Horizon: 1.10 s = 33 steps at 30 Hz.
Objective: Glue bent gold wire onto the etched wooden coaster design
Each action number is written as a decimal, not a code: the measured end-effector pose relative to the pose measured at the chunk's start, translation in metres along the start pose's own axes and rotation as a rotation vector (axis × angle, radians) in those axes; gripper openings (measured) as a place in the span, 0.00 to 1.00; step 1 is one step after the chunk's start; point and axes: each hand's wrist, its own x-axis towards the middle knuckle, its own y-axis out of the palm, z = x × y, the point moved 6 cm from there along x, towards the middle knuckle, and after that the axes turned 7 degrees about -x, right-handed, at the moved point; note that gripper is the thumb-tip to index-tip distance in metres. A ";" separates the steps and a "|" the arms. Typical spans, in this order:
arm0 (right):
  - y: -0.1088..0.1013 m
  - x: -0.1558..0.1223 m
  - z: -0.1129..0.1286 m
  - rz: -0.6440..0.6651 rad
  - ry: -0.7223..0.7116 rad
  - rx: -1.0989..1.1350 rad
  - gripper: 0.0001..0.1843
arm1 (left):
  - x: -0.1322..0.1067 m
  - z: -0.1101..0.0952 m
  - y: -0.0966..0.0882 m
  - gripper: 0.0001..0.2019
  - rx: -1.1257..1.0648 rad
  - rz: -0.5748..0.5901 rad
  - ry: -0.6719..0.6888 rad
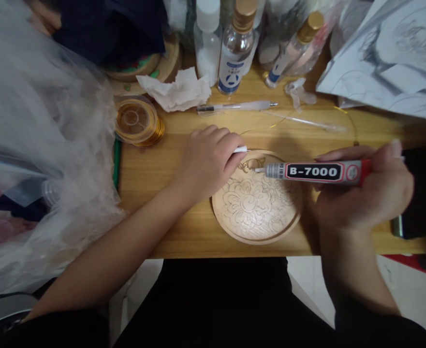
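Observation:
A round wooden plate (230, 233) lies near the table's front edge, with a flower design drawn in dark lines on its face. Bent gold wire (247, 166) sits on the design near the top of the plate. My right hand (370, 193) is closed around a B-7000 glue tube (314, 172), held level with its nozzle pointing left over the plate, close to the wire. Whether the nozzle touches the plate I cannot tell. At the plate's upper left, my left hand (211, 162) is closed, pinching a small white glue cap (240, 150) with a thin pin.
A spool of gold wire (138, 121) stands left, beside crumpled tissue (180, 90). Behind the plate lie a pen (236, 107) and a clear thin stick (309, 122). Bottles (233, 58) line the back. Plastic sheeting (53, 121) covers the left; printed papers (390, 72) and a dark object (421, 193) are right.

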 end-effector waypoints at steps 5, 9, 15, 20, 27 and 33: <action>0.002 -0.003 0.004 0.031 -0.014 -0.030 0.25 | 0.001 0.000 0.000 0.08 -0.004 0.012 -0.006; 0.004 -0.005 0.006 0.043 -0.028 -0.018 0.26 | 0.001 0.000 0.000 0.07 -0.004 0.019 -0.015; 0.003 -0.004 0.004 0.031 -0.023 -0.021 0.26 | 0.001 0.000 0.001 0.08 -0.017 0.028 -0.020; 0.004 -0.005 0.005 0.032 -0.035 -0.026 0.27 | 0.002 0.000 0.001 0.08 -0.015 0.038 -0.029; 0.003 -0.004 0.003 0.023 -0.037 -0.028 0.27 | 0.002 0.000 0.000 0.07 -0.020 0.035 -0.023; 0.003 -0.004 0.004 0.039 -0.036 -0.055 0.28 | 0.001 0.001 0.000 0.07 -0.007 0.025 -0.013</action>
